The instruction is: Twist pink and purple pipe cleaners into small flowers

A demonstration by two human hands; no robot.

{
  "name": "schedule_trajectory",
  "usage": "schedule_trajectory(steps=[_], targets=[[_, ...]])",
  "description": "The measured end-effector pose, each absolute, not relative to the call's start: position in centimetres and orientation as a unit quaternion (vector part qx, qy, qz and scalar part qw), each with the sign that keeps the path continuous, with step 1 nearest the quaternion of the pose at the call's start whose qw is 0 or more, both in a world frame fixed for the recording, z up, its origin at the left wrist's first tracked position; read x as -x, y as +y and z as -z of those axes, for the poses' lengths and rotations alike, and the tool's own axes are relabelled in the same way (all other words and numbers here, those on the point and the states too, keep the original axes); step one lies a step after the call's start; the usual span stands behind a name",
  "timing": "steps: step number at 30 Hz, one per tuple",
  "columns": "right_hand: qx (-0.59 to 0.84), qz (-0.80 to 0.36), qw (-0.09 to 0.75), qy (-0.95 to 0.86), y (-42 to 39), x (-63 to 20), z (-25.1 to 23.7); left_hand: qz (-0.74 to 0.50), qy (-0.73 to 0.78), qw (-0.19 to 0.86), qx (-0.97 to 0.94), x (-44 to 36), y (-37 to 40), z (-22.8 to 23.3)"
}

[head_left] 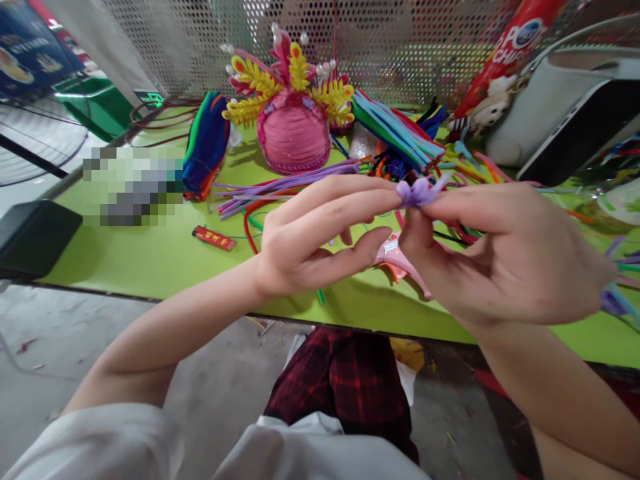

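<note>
Head view: I see my left hand (310, 233) and right hand (500, 253) meeting over the table (150, 260), fingers of both clamped on a small purple twist (419, 192) right between the fingertips. It looks partly shaped to me, a tail poking out past the right fingers. Beyond the fingers sit loose purple stems (280, 190) and a finished-looking pink crown (293, 113); pink scissors (400, 261) lie beneath.
</note>
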State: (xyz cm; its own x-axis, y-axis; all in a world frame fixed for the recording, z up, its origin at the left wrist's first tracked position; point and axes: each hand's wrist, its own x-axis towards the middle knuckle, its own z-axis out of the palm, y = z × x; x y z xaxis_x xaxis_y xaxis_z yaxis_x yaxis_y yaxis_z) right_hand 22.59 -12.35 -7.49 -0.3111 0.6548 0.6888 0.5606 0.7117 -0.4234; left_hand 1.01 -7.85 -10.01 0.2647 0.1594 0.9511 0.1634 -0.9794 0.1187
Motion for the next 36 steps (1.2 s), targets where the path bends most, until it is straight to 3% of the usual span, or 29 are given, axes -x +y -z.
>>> schedule_trajectory(steps=[5, 11, 30, 32, 36], targets=[[0.41, -0.012, 0.45, -0.793, -11.8, -23.2, 7.2, 0.6, -0.101, 0.002, 0.794, -1.2, -7.6, 10.5], [0.418, 0.034, 0.576, -0.702, -12.7, -20.0, 8.8, 0.571, -0.136, 0.005, 0.81, -1.4, -8.2, 11.0], [0.346, -0.028, 0.717, -0.604, -13.3, -17.2, 8.6, 0.595, -0.051, 0.045, 0.801, -2.3, -7.0, 12.1], [0.356, -0.031, 0.709, -0.608, -13.2, -17.7, 8.6, 0.588, -0.069, -0.001, 0.806, -2.1, -7.3, 11.9], [0.363, -0.057, 0.632, -0.683, -12.8, -19.5, 8.3, 0.565, -0.144, -0.228, 0.779, -1.4, -8.3, 10.9]])
